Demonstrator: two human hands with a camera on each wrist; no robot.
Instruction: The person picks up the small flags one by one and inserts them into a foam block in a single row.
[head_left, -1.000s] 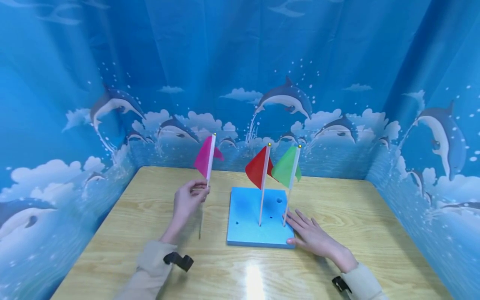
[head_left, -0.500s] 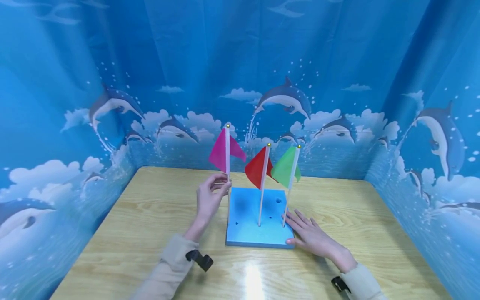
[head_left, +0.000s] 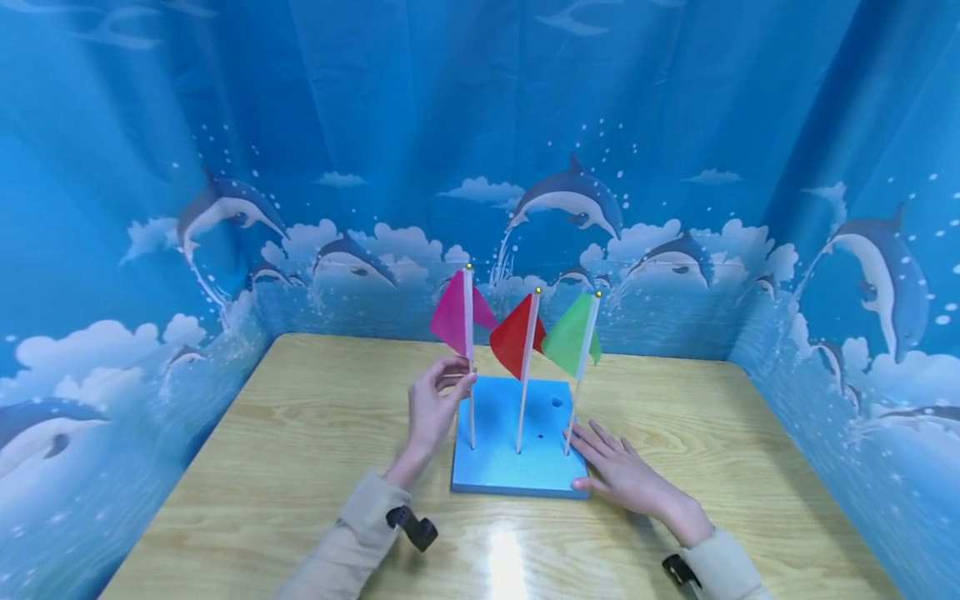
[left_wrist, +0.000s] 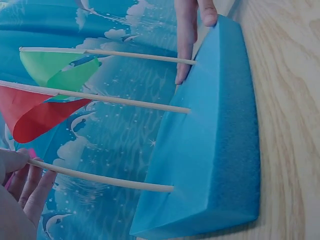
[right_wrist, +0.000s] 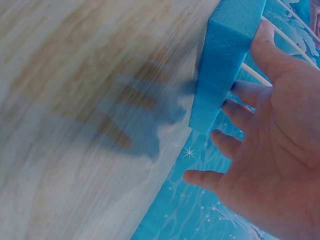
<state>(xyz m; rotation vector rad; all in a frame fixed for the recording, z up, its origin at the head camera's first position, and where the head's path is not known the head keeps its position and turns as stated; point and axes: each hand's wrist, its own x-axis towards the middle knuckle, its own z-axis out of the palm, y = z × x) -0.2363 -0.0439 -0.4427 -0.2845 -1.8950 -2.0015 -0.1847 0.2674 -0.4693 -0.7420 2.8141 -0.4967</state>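
A blue foam block (head_left: 498,473) lies flat on the table. My left hand (head_left: 433,412) pinches the wooden stick of a magenta flag (head_left: 450,321) just below its cloth. That stick (left_wrist: 110,179) stands upright, its lower end meeting the block's top near the left side; how deep it sits cannot be seen. To its right, a red flag (head_left: 512,340) and a green flag (head_left: 568,335) stand in the block, tilting slightly right at the top. Against the block's right edge rests my right hand (head_left: 633,477), fingers spread and fairly straight, thumb at the near corner (right_wrist: 265,42).
Two holes show in the block's top: a larger hole (head_left: 557,402) at the back right and a small hole (head_left: 541,436) between the red and green sticks. Wood-grain table (head_left: 315,417) surrounds the block. A blue dolphin-print curtain (head_left: 450,125) hangs behind and at both sides.
My left hand has carried the magenta flag rightward from beside the block to over its left part, then lowered it until the stick meets the block. My right hand stays in place.
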